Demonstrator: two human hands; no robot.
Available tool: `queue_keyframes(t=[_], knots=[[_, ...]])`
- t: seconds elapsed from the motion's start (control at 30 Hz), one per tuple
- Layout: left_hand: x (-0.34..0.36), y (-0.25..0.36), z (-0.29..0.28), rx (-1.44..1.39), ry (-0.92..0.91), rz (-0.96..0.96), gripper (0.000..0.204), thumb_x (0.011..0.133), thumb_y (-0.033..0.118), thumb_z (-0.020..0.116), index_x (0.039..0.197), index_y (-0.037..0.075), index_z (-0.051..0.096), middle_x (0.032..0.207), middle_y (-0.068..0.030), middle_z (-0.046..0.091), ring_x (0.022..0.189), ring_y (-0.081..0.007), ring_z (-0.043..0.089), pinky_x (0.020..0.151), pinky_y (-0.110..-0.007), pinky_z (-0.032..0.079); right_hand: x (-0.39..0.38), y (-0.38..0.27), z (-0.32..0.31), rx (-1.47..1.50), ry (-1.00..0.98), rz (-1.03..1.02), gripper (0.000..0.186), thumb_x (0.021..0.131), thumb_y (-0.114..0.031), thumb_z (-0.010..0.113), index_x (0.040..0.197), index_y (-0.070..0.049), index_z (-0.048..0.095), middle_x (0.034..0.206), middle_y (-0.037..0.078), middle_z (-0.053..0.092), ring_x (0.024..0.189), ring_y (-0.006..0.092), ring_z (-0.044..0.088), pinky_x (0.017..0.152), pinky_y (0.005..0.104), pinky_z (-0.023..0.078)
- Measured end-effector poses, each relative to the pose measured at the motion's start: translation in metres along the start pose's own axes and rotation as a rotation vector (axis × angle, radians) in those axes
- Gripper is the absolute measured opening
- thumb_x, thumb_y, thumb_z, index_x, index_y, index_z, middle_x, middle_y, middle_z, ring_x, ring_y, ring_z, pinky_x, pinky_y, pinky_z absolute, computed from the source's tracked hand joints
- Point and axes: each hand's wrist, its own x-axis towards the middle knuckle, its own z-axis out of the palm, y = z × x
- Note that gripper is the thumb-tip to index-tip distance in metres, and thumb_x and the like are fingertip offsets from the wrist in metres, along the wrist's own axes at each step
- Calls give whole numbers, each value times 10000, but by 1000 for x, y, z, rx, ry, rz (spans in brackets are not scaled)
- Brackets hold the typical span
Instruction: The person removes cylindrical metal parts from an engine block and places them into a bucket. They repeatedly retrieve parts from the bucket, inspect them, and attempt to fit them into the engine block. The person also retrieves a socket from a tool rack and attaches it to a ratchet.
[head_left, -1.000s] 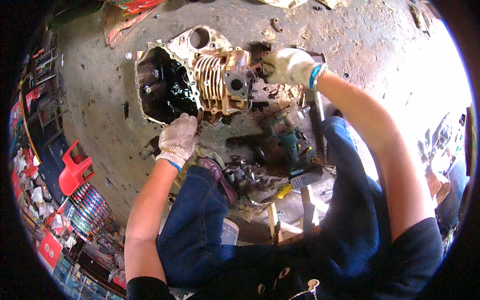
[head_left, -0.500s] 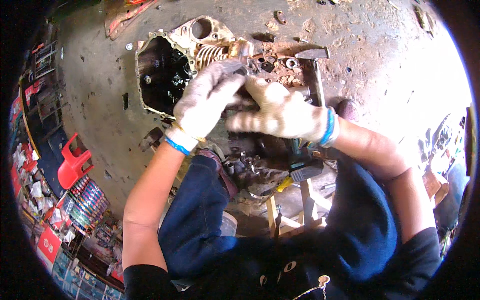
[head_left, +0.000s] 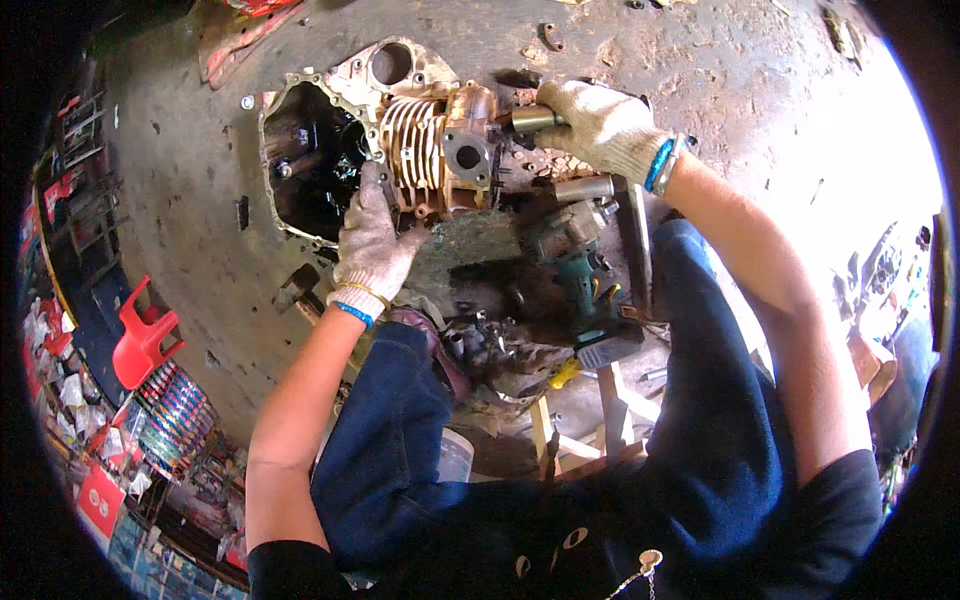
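An oily metal engine block [head_left: 412, 150], with an open crankcase on its left and pale cooling fins, lies on the ground. My left hand [head_left: 372, 240], in a dirty white knitted glove, rests against its near side, fingers stretched up along the crankcase rim and thumb apart. My right hand [head_left: 605, 125], gloved likewise, is at the block's right end, fingers closed round a short, shiny metal cylinder [head_left: 533, 118] like a socket. Its far end is next to the cylinder head; whether they touch I cannot tell.
A teal power tool [head_left: 583, 280] with a metal socket [head_left: 585, 188] lies between my knees and the block. Oily parts [head_left: 500, 350], a yellow-handled tool [head_left: 567, 374] and a wooden frame [head_left: 612, 410] are closer to me. A red plastic chair [head_left: 145, 340] stands at left.
My hands were together over the block's near right part and have parted. The left has moved down and left onto the crankcase side; the right has moved up and right, now with the metal cylinder.
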Motion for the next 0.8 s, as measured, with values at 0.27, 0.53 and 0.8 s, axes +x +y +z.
queue_keyframes(t=[0.27, 0.53, 0.8], knots=[[-2, -12, 11, -27, -150, -47, 1041, 796, 448, 753, 1501, -88, 206, 1512, -373, 278, 1437, -470, 274, 1162, -450, 331, 11, -3, -10, -218, -33, -161, 378, 817, -381, 733, 1047, -95, 640, 950, 149, 700, 911, 353, 689, 746, 456, 560], [1, -16, 12, 52, -190, 60, 1183, 775, 582, 712, 1494, -146, 118, 1523, -403, 214, 1458, -472, 228, 1184, -435, 296, 46, 1, -3, -179, -257, -62, 463, 750, -433, 776, 1094, -137, 683, 912, 160, 720, 880, 352, 699, 780, 456, 553], [1, 5, 9, 178, -257, -42, 1266, 689, 617, 758, 1485, -157, 149, 1559, -349, 195, 1471, -456, 174, 1218, -414, 232, 41, -13, 17, -383, -28, -133, 254, 762, -237, 684, 968, -94, 721, 883, 160, 727, 849, 331, 721, 671, 451, 580]])
